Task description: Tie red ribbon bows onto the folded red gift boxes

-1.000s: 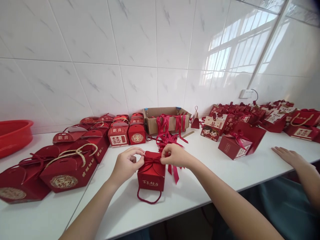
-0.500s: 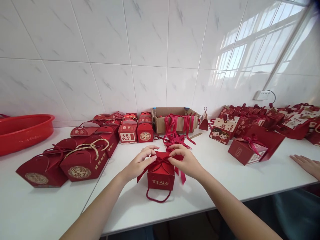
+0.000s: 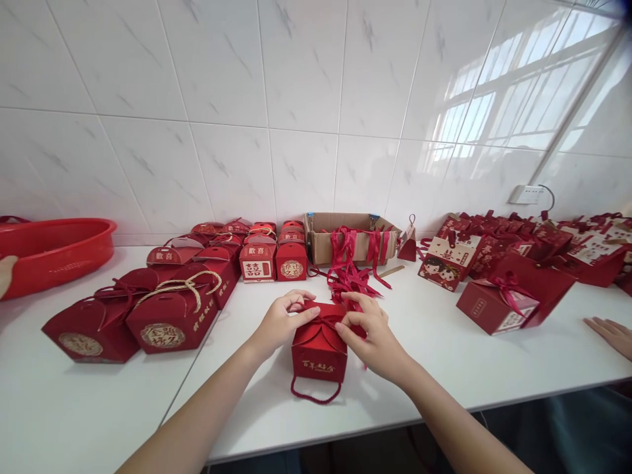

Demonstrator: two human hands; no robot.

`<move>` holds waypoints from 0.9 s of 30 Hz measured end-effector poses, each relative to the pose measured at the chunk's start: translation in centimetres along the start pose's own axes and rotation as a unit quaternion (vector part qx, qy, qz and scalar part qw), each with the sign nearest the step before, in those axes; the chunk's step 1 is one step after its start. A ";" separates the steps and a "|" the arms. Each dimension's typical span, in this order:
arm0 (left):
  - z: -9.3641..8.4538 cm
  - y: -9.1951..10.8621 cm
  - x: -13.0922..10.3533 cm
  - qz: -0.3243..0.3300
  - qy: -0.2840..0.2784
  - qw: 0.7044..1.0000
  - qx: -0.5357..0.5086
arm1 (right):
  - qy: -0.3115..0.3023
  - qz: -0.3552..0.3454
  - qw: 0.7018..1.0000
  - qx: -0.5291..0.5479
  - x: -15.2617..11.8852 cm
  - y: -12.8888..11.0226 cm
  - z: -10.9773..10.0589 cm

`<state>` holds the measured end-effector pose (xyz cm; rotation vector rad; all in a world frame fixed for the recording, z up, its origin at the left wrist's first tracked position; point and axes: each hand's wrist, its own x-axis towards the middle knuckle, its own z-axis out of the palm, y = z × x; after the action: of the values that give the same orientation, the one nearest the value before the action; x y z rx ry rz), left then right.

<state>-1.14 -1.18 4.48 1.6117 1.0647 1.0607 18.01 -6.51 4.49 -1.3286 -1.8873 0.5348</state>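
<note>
A small red gift box [image 3: 320, 361] with gold characters stands in front of me on the white table, its dark red cord handle [image 3: 316, 398] lying toward me. A red ribbon [image 3: 326, 320] crosses the folded petal top. On the left of the lid, my left hand [image 3: 284, 324] is closed with thumb and fingers on the ribbon; its fingertips are partly hidden. My right hand [image 3: 372, 337] pinches the ribbon at the right of the lid between thumb and finger. Loose red ribbons [image 3: 351, 282] lie in a heap just behind the box.
Behind the heap, a cardboard box [image 3: 318, 249] has ribbons draped over its edge. Rows of red gift boxes [image 3: 174, 306] fill the left, near a red basin [image 3: 64, 253]. To the right stand a ribboned box [image 3: 494, 306], more boxes [image 3: 449, 260] and another person's hand [image 3: 609, 334].
My right hand has turned and its fingers have curled in at the ribbon; the tail below it is now mostly hidden. The view has shifted slightly, and part of someone appears by the basin.
</note>
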 end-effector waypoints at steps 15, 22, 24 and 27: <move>-0.7 -0.3 0.6 -0.035 0.017 0.998 -0.058 | 0.066 -0.025 0.996 -0.063 -1.5 -0.1 0.8; -1.5 -0.4 0.7 -0.063 -0.109 0.981 -0.149 | 0.062 -0.071 0.978 0.184 -2.1 4.1 -0.9; -1.5 -0.6 0.9 -0.059 -0.101 0.979 -0.166 | -0.007 -0.070 0.974 0.214 -2.5 5.1 -0.7; -1.5 -1.2 1.3 -0.062 -0.080 0.975 -0.199 | -0.086 -0.044 0.975 0.202 -2.8 5.2 0.7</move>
<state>-2.41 0.64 3.90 1.2670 0.7751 0.9710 21.14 -7.12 -0.60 -0.9516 -1.8369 0.9558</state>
